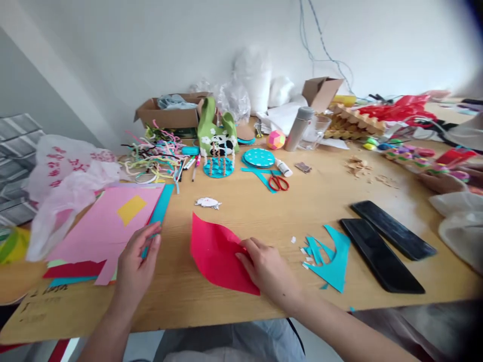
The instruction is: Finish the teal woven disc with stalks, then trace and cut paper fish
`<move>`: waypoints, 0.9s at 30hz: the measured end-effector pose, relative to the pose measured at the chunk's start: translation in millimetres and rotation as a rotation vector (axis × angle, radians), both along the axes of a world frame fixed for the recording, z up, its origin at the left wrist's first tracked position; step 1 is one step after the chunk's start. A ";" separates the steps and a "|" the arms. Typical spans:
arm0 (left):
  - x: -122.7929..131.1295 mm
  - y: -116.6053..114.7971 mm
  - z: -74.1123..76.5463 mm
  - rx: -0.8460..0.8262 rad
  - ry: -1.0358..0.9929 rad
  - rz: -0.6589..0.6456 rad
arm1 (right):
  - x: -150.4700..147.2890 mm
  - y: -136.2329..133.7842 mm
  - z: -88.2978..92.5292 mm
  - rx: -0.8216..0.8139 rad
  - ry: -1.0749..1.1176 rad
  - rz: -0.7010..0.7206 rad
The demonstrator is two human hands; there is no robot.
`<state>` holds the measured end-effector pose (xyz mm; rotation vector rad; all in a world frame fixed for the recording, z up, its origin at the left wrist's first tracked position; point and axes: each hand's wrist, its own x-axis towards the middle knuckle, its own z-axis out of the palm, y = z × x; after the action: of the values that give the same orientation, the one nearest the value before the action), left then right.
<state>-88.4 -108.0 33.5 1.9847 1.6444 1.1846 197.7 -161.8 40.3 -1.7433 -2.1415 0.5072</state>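
Observation:
A sheet of red paper (215,251) bends upward above the table, its right edge pinched between the thumb and fingers of my right hand (264,264). To its left, my left hand (138,256) hovers beside the stack of coloured paper with thumb and fingers apart, holding nothing I can see. Pink paper (98,216) lies on top of that stack, with a small yellow piece (131,209) on it and teal paper (164,206) showing at its right. Small white paper cutouts (208,202) rest beyond the red sheet.
Teal scraps (335,261) and two black phones (381,256) lie to the right. Farther back are red scissors (279,182), a glue stick (284,168), teal discs (258,158), a green panda bag (219,136) and a grey bottle (300,129). Another person's hand (439,182) is at far right.

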 end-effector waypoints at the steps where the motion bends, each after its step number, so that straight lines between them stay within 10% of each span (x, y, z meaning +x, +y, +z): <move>1: -3.4 -4.4 1.3 0.039 0.013 0.018 | -6.4 6.2 -3.8 0.008 -0.066 0.025; 12: 15.4 -23.8 -29.6 0.050 0.566 -0.366 | -24.4 28.2 -9.7 0.260 -0.331 0.061; 16: 19.3 -27.2 -39.0 0.017 0.652 -0.349 | -32.8 27.9 -25.0 0.281 -0.257 0.341; 27: 7.2 -25.9 -5.4 -0.131 0.591 -0.383 | -13.1 79.7 -56.3 0.363 -0.311 0.586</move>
<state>-81.1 -133.9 28.1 2.5585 1.4125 0.3590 184.6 -82.1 -16.1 -1.0402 -2.7560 -0.0389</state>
